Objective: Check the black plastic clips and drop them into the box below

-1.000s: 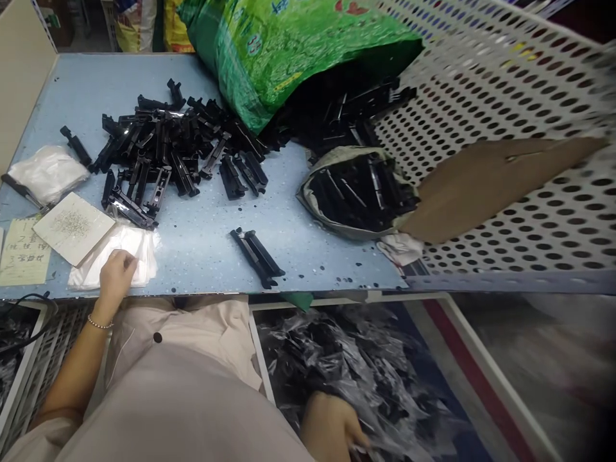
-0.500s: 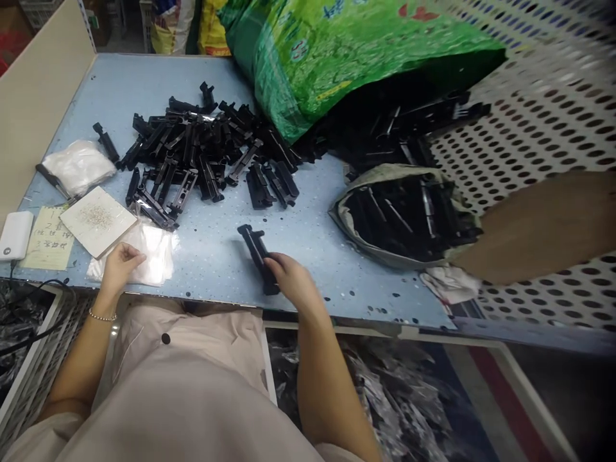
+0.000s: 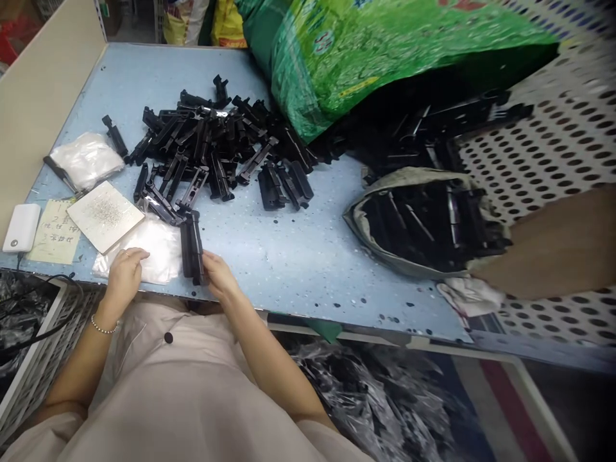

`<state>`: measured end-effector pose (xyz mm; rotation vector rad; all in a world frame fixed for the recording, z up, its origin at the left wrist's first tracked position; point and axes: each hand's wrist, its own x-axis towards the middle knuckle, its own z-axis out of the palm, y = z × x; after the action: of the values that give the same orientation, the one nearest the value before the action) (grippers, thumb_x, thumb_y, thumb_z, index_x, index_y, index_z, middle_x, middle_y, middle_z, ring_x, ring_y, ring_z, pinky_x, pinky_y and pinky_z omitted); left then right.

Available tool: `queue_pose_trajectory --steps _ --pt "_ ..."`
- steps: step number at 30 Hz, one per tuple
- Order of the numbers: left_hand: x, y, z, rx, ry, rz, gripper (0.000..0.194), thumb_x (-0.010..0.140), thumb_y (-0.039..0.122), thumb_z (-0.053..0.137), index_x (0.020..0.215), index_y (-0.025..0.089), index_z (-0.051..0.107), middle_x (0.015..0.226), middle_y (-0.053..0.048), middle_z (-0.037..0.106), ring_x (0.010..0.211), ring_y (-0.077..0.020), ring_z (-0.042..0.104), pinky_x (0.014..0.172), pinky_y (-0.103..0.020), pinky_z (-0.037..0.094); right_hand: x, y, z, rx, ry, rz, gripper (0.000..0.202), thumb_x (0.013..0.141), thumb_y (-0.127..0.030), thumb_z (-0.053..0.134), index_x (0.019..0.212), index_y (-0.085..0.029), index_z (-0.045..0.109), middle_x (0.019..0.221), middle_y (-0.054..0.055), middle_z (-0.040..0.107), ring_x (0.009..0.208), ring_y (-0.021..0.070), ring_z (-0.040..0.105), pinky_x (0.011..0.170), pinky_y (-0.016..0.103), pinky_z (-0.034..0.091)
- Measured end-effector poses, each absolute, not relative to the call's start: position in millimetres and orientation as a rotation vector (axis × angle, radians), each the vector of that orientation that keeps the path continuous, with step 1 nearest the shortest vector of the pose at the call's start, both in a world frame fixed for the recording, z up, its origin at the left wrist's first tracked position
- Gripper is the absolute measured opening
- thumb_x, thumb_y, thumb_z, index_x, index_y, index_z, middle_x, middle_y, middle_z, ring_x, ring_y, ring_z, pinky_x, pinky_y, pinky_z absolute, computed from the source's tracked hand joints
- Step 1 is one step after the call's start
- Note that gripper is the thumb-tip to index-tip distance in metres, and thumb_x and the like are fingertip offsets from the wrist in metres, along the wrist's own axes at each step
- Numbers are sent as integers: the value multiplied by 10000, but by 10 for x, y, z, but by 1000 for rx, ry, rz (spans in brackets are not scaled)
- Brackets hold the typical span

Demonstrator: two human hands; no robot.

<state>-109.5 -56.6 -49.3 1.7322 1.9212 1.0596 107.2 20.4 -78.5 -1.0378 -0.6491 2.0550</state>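
Observation:
My right hand [image 3: 217, 274] is closed on a long black plastic part [image 3: 192, 249], held upright near the table's front edge. To its left, my left hand [image 3: 126, 269] rests at the stack of clear plastic bags [image 3: 161, 250], thumb and fingers pinched together; whether a bag is between them is too small to tell. A square white board [image 3: 105, 217] with tiny grains on it lies partly over the bags. Behind the hands is a heap of similar black parts [image 3: 202, 147].
A green sack [image 3: 337, 64] spills black parts at the back right. A grey cloth bag [image 3: 385, 253] holds more of them. At the left are another bag stack [image 3: 86, 160], a yellow note [image 3: 54, 234] and a white power bank [image 3: 22, 228]. A perforated panel stands right.
My right hand has moved left with the black part, bringing it beside the plastic bags. My left hand has stayed at the bags. The view has shifted slightly.

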Motion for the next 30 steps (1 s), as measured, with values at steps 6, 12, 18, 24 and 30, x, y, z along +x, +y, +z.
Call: queue_pose_trajectory --steps 6,12,18,24,30 --pt "-853 -469 -480 1901 1877 1127 487 918 88 452 1364 212 603 1338 -108 621 1235 -226 613 1088 -410 507 1465 -86 -627 -1025 -772 2267 415 695 -470 849 947 -168 715 697 -5 664 570 103 557 526 213 436" --pt "-690 -499 -389 2279 1708 1137 683 928 7 387 1566 246 333 1460 -139 529 1368 -245 520 1140 -427 477 1509 -207 -599 -885 -848 2311 780 711 -419 851 1397 -273 510 841 -7 701 587 108 592 529 211 472" --pt "-675 -607 -438 2345 1763 1081 710 938 24 399 1593 257 253 1489 -149 506 1358 -268 530 1083 -435 525 1473 -142 -660 -913 -820 2320 954 720 -349 841 1525 -285 333 692 -70 629 503 85 520 488 195 424" --pt "-282 -936 -644 2571 1306 990 691 957 43 371 1606 185 181 1429 -179 576 1240 -256 628 965 -396 583 1107 -10 -656 -912 -642 2158 762 654 -335 869 1345 -266 555 703 -60 634 563 94 528 555 211 444" --pt "-410 -855 -739 2316 1453 1032 678 955 66 404 1591 248 252 1415 -157 546 1294 -239 575 1058 -405 539 2094 103 -862 -1208 -539 1287 304 725 -509 709 870 -250 644 709 0 614 621 168 580 568 317 517"
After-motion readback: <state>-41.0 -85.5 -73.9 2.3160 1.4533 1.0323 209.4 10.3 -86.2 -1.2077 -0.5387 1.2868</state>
